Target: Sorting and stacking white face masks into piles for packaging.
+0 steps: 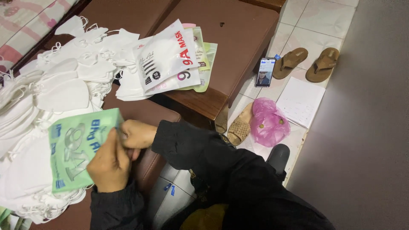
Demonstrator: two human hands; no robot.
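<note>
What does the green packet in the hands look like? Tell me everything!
The green packet is a flat, glossy pouch, plastic by its look, pale green with blue print and big pale lettering. It is tilted, its long side running up and down the picture. The left hand grips its right edge, and the right hand pinches its upper right corner. It sits over a heap of white masks on a brown padded seat.

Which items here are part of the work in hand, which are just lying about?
In use: green mask pouch, held by left hand and right hand; loose white masks; stacked mask packets.

Lying about: phone, brown sandals, pink plastic bag, notebook.
</note>
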